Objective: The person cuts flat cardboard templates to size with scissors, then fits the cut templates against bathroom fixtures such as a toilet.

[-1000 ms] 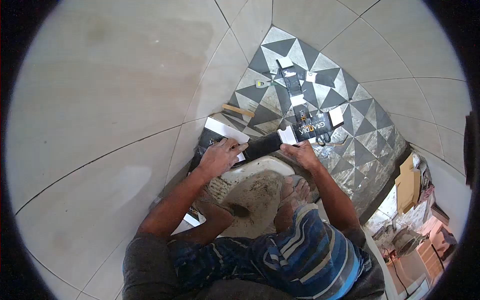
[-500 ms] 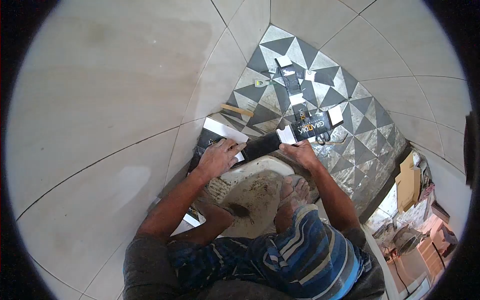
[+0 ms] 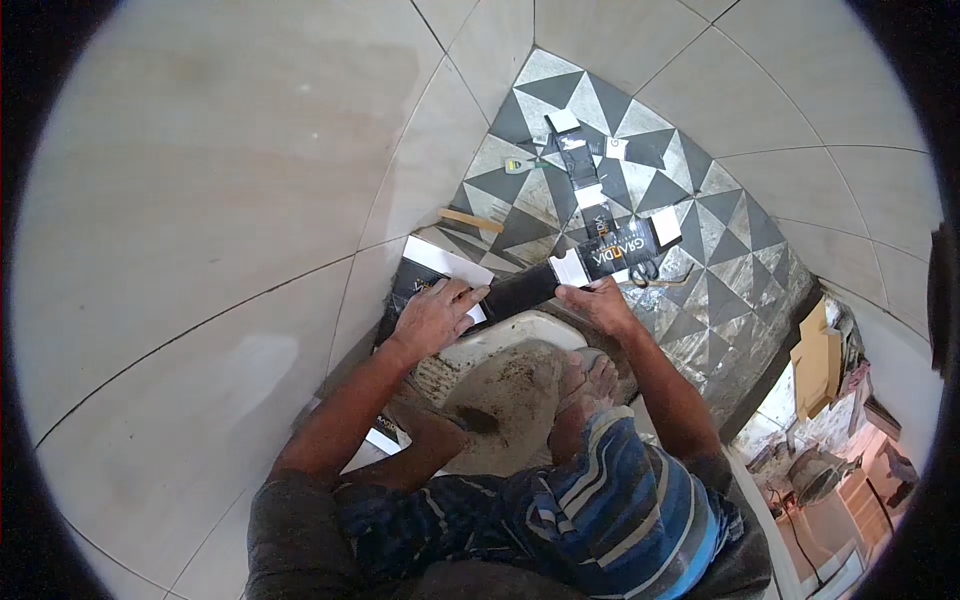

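A black cardboard strip (image 3: 523, 291) with white patches and "GRANDIA" lettering lies slantwise along the far rim of a dirty squat toilet (image 3: 510, 385). My right hand (image 3: 600, 304) grips its near edge, thumb on top by a white patch. At the strip's left end, my left hand (image 3: 437, 318) presses down with fingers laid flat over a black-and-white cardboard piece (image 3: 447, 262) against the wall. A second narrow cardboard strip (image 3: 577, 163) runs away across the floor from the first one. My bare feet (image 3: 597, 378) are on the toilet's two sides.
A scraper (image 3: 519, 165) and a wooden stick (image 3: 471, 219) lie on the patterned floor tiles (image 3: 548, 68). Dark looped cable or handles (image 3: 645, 272) sit beside the strip. Tiled walls (image 3: 220, 200) close in. Beyond a threshold at right are brown cardboard (image 3: 817, 362) and clutter.
The view has shifted very slightly. Both hands and the cardboard strips keep practically the same positions.
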The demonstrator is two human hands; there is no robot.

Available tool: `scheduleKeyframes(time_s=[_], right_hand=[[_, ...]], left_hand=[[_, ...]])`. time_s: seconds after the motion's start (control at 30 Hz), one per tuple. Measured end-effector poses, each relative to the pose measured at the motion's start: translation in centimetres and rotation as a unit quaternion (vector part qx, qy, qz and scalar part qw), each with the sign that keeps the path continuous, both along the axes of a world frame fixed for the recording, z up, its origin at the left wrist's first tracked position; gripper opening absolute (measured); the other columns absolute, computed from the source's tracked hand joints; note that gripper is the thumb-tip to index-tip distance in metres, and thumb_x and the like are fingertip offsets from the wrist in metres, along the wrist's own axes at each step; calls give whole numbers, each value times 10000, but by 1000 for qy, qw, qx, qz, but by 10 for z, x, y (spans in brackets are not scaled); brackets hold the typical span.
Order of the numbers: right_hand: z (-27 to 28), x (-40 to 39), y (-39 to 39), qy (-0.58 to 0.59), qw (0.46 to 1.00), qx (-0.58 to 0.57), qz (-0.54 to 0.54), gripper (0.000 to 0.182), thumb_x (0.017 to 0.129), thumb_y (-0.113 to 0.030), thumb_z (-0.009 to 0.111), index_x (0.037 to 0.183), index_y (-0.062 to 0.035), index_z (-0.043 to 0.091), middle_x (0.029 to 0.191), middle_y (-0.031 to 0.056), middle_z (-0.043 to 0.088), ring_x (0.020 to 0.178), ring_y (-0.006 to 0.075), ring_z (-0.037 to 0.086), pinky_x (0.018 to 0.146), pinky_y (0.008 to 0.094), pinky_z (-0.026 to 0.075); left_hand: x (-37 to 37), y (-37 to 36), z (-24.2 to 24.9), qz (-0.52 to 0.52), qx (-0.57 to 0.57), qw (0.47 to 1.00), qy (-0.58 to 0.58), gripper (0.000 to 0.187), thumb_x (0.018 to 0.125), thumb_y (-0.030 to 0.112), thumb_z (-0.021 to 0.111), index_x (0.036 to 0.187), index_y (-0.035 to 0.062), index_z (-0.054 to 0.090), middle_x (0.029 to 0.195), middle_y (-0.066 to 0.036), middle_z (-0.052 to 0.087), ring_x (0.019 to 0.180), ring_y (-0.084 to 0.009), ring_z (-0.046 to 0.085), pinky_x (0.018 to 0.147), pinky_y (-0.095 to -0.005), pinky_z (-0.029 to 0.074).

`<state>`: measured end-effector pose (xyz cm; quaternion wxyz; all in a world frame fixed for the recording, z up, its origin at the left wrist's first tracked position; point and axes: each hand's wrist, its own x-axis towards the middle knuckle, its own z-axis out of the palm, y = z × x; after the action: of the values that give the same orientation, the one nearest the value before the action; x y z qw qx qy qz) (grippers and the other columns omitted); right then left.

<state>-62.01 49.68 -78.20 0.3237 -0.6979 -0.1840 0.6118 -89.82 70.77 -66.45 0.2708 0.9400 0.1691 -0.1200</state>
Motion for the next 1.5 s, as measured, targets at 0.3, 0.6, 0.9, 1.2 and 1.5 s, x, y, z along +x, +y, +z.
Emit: scheduleKeyframes(time_s=[0.3, 0.6, 0.9, 1.2, 1.5], right_hand=[[1, -1, -3, 23, 998, 26, -45, 559, 848, -455, 857, 1057, 58, 782, 967, 92, 760, 858, 172, 690, 794, 346, 565], [20, 2, 7, 62, 997, 12, -46, 526, 864, -363, 863, 1197, 22, 728, 1048, 70, 748, 896, 157, 679, 808, 339, 556], [27, 2, 10, 60, 996, 42, -48, 472, 864, -281, 849, 1225, -7, 720, 1054, 100, 749, 970, 213, 693, 917, 378, 539], [-5, 48, -24, -24, 993, 14, 111, 424, 866, -412, 794, 1092, -54, 801, 1109, 132, 772, 1042, 248, 718, 948, 399, 543], [-52, 74, -64, -330, 921, -65, 199, 365, 871, -380, 780, 986, -36, 732, 1027, 209, 758, 970, 373, 736, 870, 466, 569]], left_hand=[[5, -2, 8, -20, -1, 999, 28, 590, 918, 248, 715, 1483, 191, 556, 1266, -109, 580, 1169, -312, 626, 963, -451, 565], [5, -1, 6, -58, 23, 998, 14, 556, 948, 230, 684, 1493, 229, 575, 1255, -98, 579, 1137, -287, 631, 917, -433, 576], [8, -2, 10, -57, 20, 998, 17, 556, 948, 228, 687, 1492, 228, 574, 1226, -95, 583, 1130, -280, 624, 912, -424, 577], [9, -1, 7, -37, -9, 999, 38, 554, 930, 214, 710, 1472, 222, 594, 1244, -102, 571, 1153, -303, 614, 952, -438, 561], [9, -1, 7, -45, 6, 999, 10, 550, 922, 207, 720, 1459, 210, 604, 1217, -107, 553, 1116, -294, 611, 924, -430, 567]])
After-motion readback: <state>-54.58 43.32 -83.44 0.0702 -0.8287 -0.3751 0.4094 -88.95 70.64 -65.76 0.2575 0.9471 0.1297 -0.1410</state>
